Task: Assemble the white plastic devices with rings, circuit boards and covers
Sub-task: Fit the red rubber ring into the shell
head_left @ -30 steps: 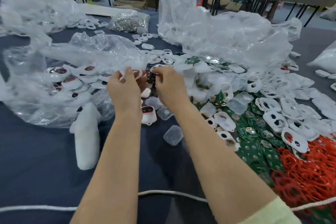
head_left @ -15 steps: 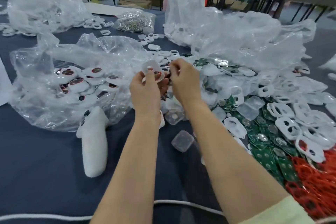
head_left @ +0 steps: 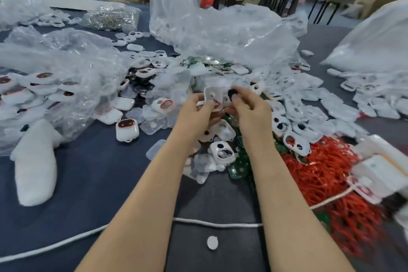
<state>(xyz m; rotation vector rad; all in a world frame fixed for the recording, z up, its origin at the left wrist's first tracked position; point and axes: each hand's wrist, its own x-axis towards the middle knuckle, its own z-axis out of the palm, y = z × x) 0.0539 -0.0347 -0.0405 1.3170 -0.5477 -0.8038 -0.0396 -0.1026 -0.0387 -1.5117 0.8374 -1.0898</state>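
Pinching a small dark round piece (head_left: 232, 94), the person's right hand (head_left: 249, 112) is hovering just right of the white plastic housing (head_left: 211, 96). The left hand (head_left: 194, 115) is gripping the housing roughly upright above the parts pile (head_left: 309, 112). The piece is probably going leftward into it.

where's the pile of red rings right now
In the head view the red rings lie heaped at lower right, just right of the right forearm, next to the green circuit boards.
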